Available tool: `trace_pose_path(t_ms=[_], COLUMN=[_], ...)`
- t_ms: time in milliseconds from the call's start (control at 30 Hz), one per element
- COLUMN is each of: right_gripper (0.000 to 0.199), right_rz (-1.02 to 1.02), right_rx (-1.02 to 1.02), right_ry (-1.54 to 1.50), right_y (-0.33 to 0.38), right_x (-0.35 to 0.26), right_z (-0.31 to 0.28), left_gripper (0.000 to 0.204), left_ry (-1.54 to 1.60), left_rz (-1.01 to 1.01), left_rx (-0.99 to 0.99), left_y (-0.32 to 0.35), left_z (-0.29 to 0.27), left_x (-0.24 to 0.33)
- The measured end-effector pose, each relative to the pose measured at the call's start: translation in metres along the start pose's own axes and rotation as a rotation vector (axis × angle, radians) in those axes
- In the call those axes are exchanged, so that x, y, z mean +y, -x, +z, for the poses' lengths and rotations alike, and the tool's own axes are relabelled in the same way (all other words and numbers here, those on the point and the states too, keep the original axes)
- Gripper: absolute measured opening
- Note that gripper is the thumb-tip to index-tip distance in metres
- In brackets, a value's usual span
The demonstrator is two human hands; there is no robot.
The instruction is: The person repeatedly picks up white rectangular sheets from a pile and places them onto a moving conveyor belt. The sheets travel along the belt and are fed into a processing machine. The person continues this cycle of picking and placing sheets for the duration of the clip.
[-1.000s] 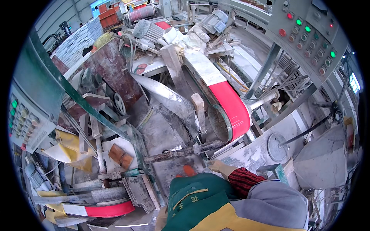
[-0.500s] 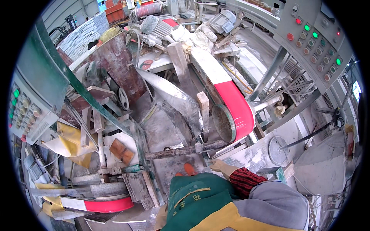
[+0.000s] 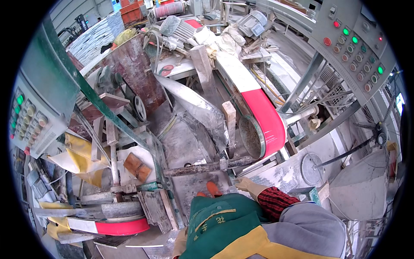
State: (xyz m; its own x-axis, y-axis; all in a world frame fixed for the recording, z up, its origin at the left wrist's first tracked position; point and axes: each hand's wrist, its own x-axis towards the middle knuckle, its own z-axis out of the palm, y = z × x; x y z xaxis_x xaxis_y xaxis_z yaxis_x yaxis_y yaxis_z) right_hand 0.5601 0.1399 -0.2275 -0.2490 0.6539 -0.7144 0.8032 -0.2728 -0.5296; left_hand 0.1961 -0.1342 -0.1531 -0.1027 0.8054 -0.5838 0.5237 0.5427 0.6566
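My right hand [image 3: 250, 187], in a cream work glove below a red-and-black checked sleeve, hangs just right of my green apron [image 3: 228, 222]. Its fingers point left, loosely stretched, with nothing visible in them. Close beside it lies a pale, dusty panel [image 3: 276, 175]; whether the glove touches it I cannot tell. Only a sliver of my left hand [image 3: 180, 244] shows at the apron's left edge, and its fingers are hidden. Ahead of me a red-and-white belt [image 3: 265, 121] bends round a drum. A dusty wooden bar [image 3: 202, 169] crosses in front of my orange shoes [image 3: 212, 188].
Control panels with lit green buttons flank me, one left [image 3: 32, 116] and one right [image 3: 355, 52]. A second red-and-white belt [image 3: 120, 227] runs low at left. A wooden block [image 3: 137, 167] lies near a green frame bar [image 3: 103, 114]. A black-armed fan [image 3: 379, 134] stands at right.
The whole view has shifted very slightly, with the scene a few pixels further right. My hands keep nearly the same place against the apron.
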Motion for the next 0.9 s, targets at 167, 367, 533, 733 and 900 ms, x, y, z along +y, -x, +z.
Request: trace_pose_path(t_ms=[167, 367, 533, 733, 900], right_gripper=[0.054, 0.055, 0.048, 0.043, 0.044], right_rz=[-0.018, -0.042, -0.013, 0.034, 0.059], right_rx=[-0.013, 0.034, -0.003, -0.055, -0.054], right_ry=[-0.024, -0.006, -0.171, -0.408, -0.421], right_y=[-0.011, -0.019, -0.006, 0.003, 0.008], right_x=[0.008, 0.02, 0.019, 0.004, -0.004], right_z=[0.002, 0.003, -0.006, -0.011, -0.016], left_gripper=[0.042, 0.042, 0.042, 0.046, 0.044], left_ry=[0.003, 0.004, -0.036, -0.135, -0.077], left_rz=[-0.005, 0.006, 0.059, -0.051, 0.031], left_rx=[0.012, 0.033, 0.062, -0.025, 0.022], left_y=[0.002, 0.005, -0.008, -0.032, -0.038], left_z=[-0.001, 0.005, 0.027, 0.046, 0.055], left_x=[-0.002, -0.018, -0.043, -0.071, -0.084])
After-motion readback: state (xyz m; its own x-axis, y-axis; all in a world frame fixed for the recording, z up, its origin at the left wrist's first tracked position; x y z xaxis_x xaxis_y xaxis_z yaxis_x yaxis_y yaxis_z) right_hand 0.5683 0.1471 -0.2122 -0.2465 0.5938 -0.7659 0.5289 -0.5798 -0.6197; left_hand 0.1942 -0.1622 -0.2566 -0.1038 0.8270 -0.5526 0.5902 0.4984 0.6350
